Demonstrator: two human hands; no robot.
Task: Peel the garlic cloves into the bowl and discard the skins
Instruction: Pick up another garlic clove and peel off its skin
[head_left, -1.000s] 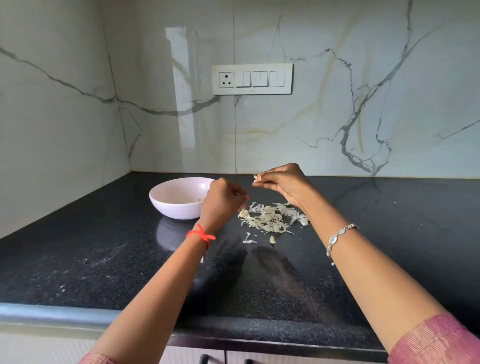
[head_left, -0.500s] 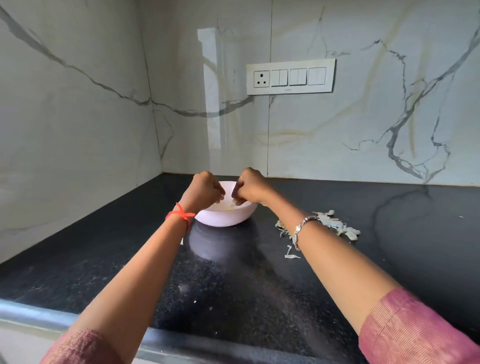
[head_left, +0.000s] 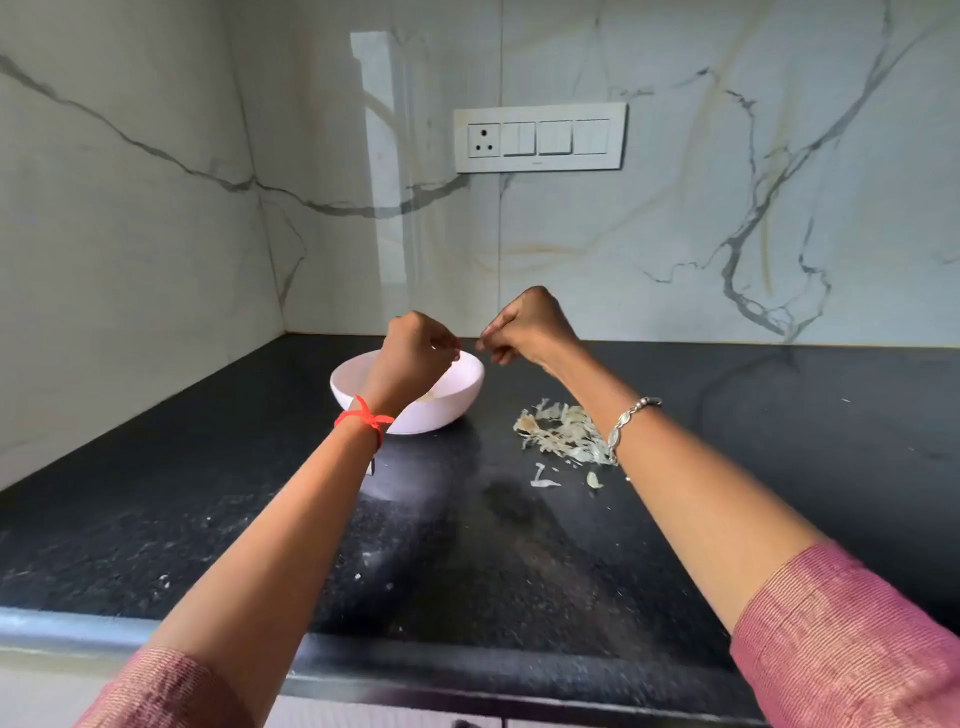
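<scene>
Bowl (head_left: 453, 410): white, on bench (head_left: 727, 499).
Skins (head_left: 558, 432): loose heap at the bowl's 4 o'clock.
Left grip (head_left: 415, 353): fingers curled, over bowl; contents cannot be told.
Right grip (head_left: 530, 328): fingers curled, at bowl's 1 o'clock; contents cannot be told.

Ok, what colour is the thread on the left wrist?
Bright orange-red; the thread shows best in the head view.

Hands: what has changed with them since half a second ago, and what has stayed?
Both hands rose from the bowl. The left hand now hovers above it, and the right hand is just past its right rim. Their fingers are curled, but what they hold is too small to tell. Bowl and skins pile stayed put.
</scene>
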